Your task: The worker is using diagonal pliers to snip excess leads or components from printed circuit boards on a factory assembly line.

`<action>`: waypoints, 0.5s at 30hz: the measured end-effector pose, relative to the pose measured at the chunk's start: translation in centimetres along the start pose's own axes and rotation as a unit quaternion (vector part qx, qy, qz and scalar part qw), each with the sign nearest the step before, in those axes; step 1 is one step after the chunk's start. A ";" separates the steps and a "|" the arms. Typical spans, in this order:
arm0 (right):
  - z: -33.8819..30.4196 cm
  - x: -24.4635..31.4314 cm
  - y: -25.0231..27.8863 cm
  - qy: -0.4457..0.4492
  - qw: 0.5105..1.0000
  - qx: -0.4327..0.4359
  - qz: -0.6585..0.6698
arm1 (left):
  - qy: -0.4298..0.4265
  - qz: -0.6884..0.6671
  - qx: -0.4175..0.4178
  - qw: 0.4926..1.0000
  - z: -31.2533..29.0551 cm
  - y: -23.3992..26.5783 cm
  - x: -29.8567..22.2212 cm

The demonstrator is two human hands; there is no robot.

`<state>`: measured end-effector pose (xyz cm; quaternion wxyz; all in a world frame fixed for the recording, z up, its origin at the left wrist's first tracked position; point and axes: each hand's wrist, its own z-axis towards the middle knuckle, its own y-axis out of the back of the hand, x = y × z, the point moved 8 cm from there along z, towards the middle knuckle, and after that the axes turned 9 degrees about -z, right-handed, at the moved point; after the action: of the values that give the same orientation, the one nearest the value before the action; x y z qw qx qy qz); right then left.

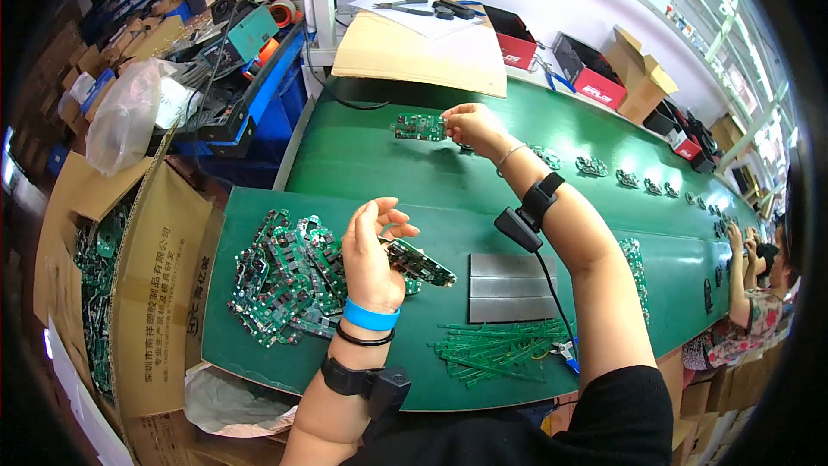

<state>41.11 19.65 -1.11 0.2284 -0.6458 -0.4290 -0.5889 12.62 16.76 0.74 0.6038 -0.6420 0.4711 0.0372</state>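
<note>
My right hand (476, 128) is stretched out over the far part of the green bench. Its fingers pinch the right end of a green circuit board (419, 127). Closer to me, my left hand (375, 250) is curled round a circuit board (421, 262), which sticks out tilted to the right; its other end is hidden by the palm. Whether more than one board is in that hand I cannot tell. A loose heap of circuit boards (285, 276) lies just left of this hand.
Grey metal blocks (513, 287) and thin green strips (496, 349) lie near the front edge, beside blue-handled cutters (569, 354). Several boards (592, 166) line the bench to the right, where another person (750, 302) works. A carton of boards (168, 293) stands left.
</note>
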 end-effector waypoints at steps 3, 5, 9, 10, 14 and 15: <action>0.7 -0.2 -0.3 0.021 0.994 -0.031 -0.102 | -0.020 -0.004 0.005 1.000 0.3 0.2 -0.1; -0.5 2.2 -0.5 0.100 0.952 -0.069 -0.282 | -0.024 -0.007 -0.002 1.000 0.5 0.6 -0.3; -5.8 6.2 -3.0 0.156 0.932 0.083 -0.318 | -0.080 0.007 -0.021 0.997 0.3 0.9 -1.8; -9.1 7.0 -4.8 0.133 0.925 0.207 -0.289 | -0.088 -0.015 -0.044 0.995 0.1 1.0 -2.1; -20.3 8.9 -8.6 0.279 0.875 0.290 -0.268 | -0.112 -0.047 -0.043 0.992 -0.1 0.5 -1.6; -21.4 8.4 -8.3 0.250 0.885 0.261 -0.292 | -0.131 -0.044 -0.008 0.990 0.0 0.1 -1.4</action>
<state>21.64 9.32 9.54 0.3061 -0.2394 -0.6653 -0.6375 11.81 17.57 1.48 0.6561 -0.6564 0.3590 0.0987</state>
